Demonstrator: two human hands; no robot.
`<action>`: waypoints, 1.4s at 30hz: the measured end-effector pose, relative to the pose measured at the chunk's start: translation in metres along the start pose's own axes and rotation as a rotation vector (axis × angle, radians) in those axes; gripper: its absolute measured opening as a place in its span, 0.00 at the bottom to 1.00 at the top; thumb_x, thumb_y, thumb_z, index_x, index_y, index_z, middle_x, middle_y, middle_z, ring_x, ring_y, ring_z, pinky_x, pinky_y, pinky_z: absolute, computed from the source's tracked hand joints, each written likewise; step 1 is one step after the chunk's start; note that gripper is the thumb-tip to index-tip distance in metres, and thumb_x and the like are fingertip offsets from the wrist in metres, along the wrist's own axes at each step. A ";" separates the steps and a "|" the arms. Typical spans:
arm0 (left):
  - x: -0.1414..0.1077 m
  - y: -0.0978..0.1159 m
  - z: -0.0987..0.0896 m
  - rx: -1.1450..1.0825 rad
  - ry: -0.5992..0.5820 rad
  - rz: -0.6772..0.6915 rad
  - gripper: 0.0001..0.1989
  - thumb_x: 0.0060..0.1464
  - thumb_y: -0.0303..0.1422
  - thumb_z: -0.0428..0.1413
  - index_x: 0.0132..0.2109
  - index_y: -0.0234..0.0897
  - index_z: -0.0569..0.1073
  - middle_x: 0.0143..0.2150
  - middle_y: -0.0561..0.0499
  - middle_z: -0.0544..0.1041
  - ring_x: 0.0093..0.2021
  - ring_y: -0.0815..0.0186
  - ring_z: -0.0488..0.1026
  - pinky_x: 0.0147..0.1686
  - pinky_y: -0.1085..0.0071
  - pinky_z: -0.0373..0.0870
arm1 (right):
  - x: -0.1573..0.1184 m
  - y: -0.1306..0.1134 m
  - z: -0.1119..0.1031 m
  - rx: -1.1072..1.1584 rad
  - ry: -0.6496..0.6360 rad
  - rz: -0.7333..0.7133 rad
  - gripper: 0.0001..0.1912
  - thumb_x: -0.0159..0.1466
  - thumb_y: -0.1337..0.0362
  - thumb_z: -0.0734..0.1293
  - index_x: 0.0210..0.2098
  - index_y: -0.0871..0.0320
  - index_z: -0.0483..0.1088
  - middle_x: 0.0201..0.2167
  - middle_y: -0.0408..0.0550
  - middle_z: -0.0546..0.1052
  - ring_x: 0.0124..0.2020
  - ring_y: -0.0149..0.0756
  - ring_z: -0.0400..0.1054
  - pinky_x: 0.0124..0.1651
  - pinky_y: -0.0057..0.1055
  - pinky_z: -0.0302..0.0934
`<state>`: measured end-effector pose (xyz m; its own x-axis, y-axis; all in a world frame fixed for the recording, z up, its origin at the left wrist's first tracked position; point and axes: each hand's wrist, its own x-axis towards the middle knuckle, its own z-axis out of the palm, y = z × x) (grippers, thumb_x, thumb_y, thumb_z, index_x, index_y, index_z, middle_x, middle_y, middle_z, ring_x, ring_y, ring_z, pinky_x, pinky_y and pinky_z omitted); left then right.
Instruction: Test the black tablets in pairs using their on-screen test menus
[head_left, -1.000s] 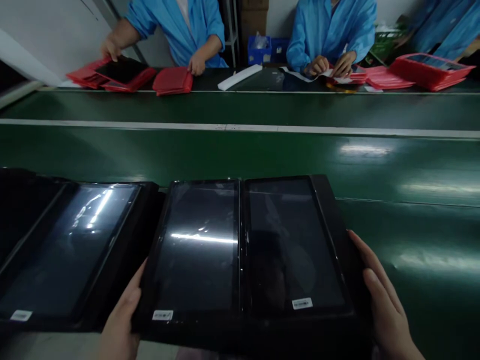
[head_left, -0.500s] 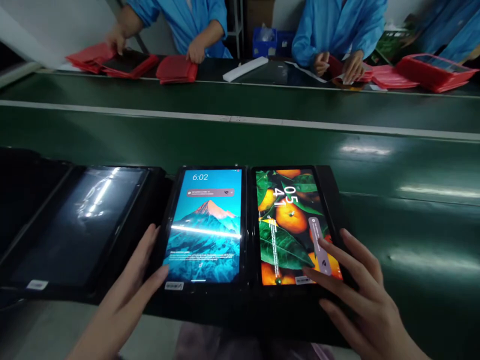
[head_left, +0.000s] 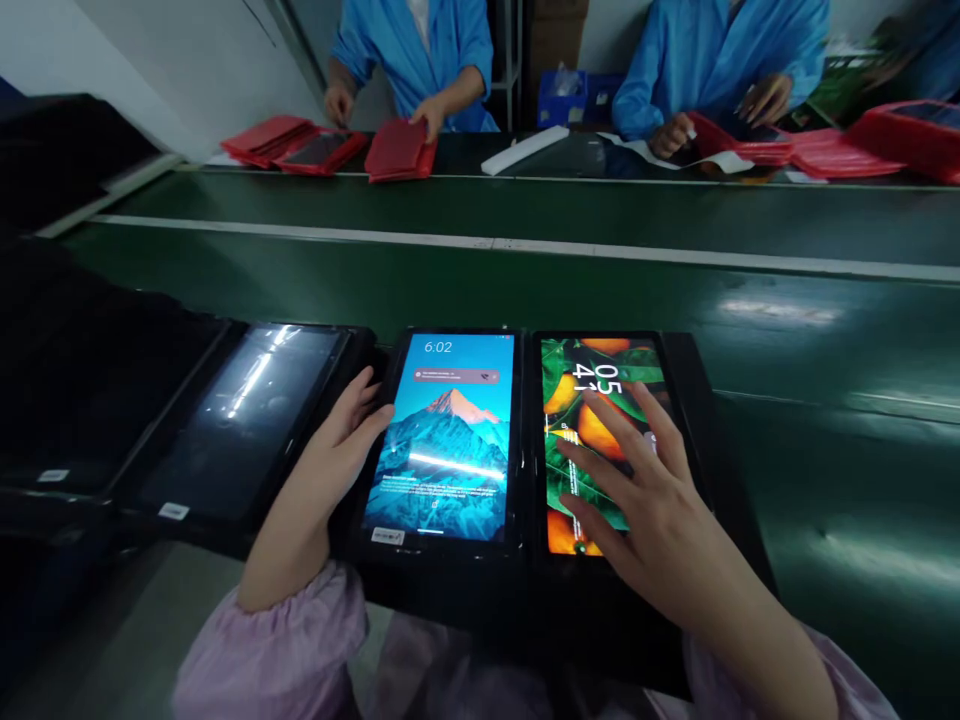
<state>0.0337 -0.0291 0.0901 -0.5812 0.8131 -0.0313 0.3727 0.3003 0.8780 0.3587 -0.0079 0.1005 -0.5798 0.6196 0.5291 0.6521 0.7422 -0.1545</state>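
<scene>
Two lit tablets lie side by side in dark cases. The left tablet shows a blue mountain and 6:02; the right tablet shows oranges and leaves. My left hand rests at the left edge of the mountain tablet, its fingers apart and holding nothing. Over the orange tablet's screen, my right hand is spread with its fingertips on or just above the glass; contact cannot be made out. A dark-screened tablet with a small white label lies left of my left hand.
Another dark tablet lies at the far left. Beyond the green conveyor surface, two people in blue handle red sleeves. A long white box lies between them.
My right hand has moved left and farther over the orange tablet. My left hand has moved up along the mountain tablet's edge. The whole view has shifted, showing more of the left side.
</scene>
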 end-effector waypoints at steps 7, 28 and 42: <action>-0.060 -0.034 -0.040 0.325 -0.273 0.203 0.54 0.58 0.57 0.64 0.83 0.52 0.51 0.85 0.41 0.52 0.82 0.37 0.52 0.70 0.41 0.69 | -0.004 0.025 -0.012 0.010 0.044 0.167 0.17 0.77 0.56 0.63 0.48 0.50 0.85 0.67 0.52 0.77 0.80 0.71 0.52 0.73 0.76 0.62; -0.048 -0.021 -0.022 0.011 -0.035 -0.066 0.54 0.54 0.49 0.66 0.82 0.43 0.55 0.83 0.40 0.57 0.81 0.39 0.58 0.72 0.44 0.68 | -0.054 0.026 -0.039 -0.006 0.199 0.137 0.13 0.75 0.70 0.66 0.52 0.52 0.81 0.62 0.53 0.80 0.71 0.53 0.70 0.61 0.48 0.77; -0.061 -0.002 -0.009 0.105 -0.114 -0.187 0.49 0.60 0.52 0.60 0.82 0.44 0.55 0.86 0.48 0.51 0.84 0.49 0.48 0.78 0.49 0.54 | 0.010 -0.003 -0.007 -0.036 0.008 -0.058 0.17 0.79 0.62 0.63 0.56 0.62 0.82 0.71 0.66 0.72 0.78 0.74 0.57 0.66 0.70 0.73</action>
<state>0.0622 -0.0834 0.0946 -0.5640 0.7878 -0.2475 0.3430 0.4961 0.7977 0.3546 -0.0057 0.1116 -0.6133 0.5736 0.5430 0.6346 0.7672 -0.0936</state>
